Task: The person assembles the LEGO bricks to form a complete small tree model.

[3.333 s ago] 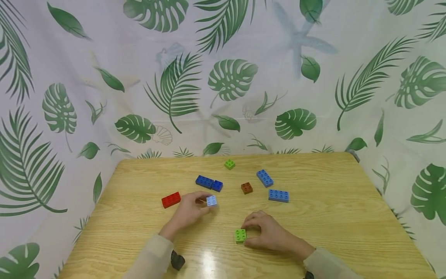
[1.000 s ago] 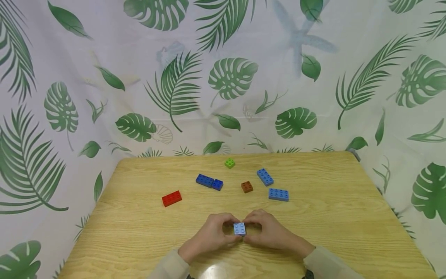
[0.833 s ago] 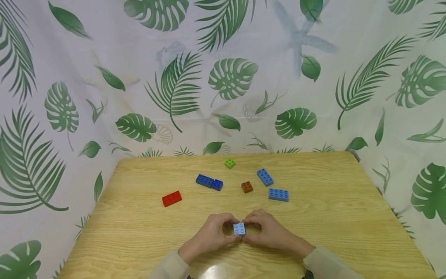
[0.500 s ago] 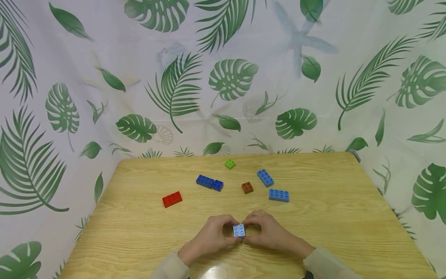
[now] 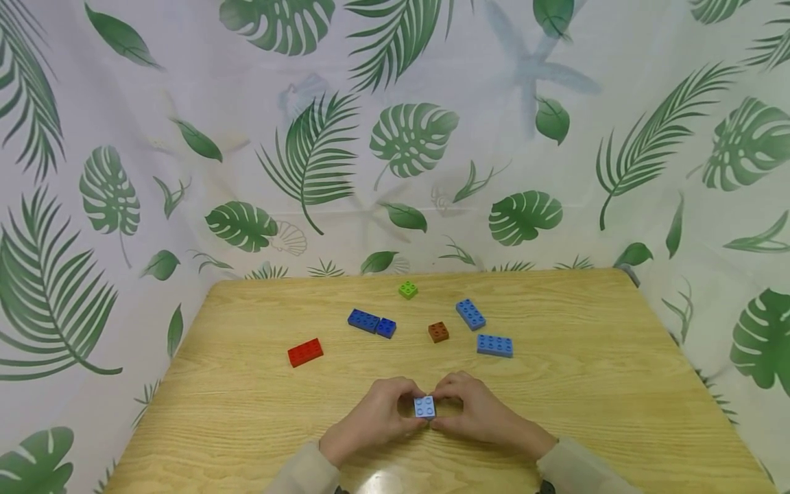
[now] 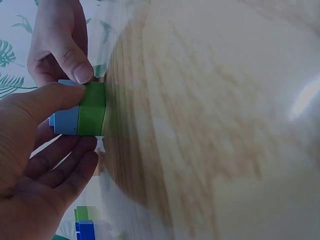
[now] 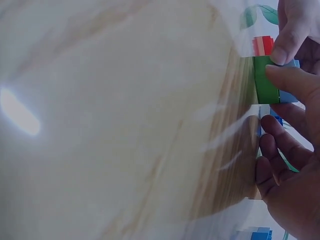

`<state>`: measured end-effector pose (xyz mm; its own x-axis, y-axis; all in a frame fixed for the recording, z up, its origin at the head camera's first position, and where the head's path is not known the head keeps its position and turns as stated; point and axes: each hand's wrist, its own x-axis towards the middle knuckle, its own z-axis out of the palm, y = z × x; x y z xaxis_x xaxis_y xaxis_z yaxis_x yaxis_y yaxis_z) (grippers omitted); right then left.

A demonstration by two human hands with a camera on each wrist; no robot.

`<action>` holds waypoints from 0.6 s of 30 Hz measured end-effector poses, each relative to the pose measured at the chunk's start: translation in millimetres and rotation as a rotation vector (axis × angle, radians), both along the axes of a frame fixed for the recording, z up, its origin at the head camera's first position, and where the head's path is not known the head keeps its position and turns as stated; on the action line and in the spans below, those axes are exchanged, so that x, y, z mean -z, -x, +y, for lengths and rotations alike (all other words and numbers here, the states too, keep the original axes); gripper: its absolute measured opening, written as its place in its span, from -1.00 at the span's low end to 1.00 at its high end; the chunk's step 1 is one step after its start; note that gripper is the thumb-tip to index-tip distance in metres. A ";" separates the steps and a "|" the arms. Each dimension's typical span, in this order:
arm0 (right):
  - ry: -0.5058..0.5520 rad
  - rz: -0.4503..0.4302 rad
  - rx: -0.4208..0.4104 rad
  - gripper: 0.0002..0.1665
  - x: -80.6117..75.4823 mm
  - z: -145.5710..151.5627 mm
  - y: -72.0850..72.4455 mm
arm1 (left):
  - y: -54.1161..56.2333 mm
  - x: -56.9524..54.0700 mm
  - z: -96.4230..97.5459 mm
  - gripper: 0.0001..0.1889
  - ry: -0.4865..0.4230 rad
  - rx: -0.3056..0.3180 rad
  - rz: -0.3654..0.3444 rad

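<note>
In the head view my left hand (image 5: 379,415) pinches a light blue toy building brick (image 5: 424,406) with four... several studs, thumb at the near side. Both wrist views show that brick stacked on a green brick (image 6: 91,115), their sides nearly flush; from above the green one is hidden. My right hand (image 5: 478,415) grips the green brick from the right, its thumb (image 7: 287,77) at the seam between the two colours. The green brick's underside is right at the wooden table top. Fingers of both hands almost meet around the stack.
Farther back on the table (image 5: 586,357) lie a red brick (image 5: 305,352), a dark blue long brick (image 5: 363,320) beside a small dark blue one (image 5: 386,328), a small lime brick (image 5: 408,290), a brown brick (image 5: 438,332) and two medium blue bricks (image 5: 494,345). A leaf-print cloth hangs behind.
Since the oldest frame my left hand has carried the light blue brick right and nearer, onto the green brick in my right hand. Over the last second both hands have hardly moved.
</note>
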<state>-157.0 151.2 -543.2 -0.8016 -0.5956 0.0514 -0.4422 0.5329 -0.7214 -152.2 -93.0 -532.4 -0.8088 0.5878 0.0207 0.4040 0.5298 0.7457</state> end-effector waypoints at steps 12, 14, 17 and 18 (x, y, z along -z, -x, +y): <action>-0.037 -0.008 -0.005 -0.62 -4.1 -1.4 3.0 | 2.2 2.5 0.1 -0.72 -0.002 -0.005 -0.021; -0.036 -0.019 -0.007 -0.62 -4.2 -1.5 3.5 | 2.9 3.0 -0.3 -0.72 0.003 -0.002 -0.022; -0.035 -0.031 -0.007 -0.62 -4.0 -1.4 4.1 | 3.4 4.0 -0.4 -0.72 -0.002 0.000 -0.024; -0.034 -0.034 -0.005 -0.62 -3.9 -1.4 4.3 | 3.4 4.6 -0.4 -0.71 -0.007 -0.004 -0.028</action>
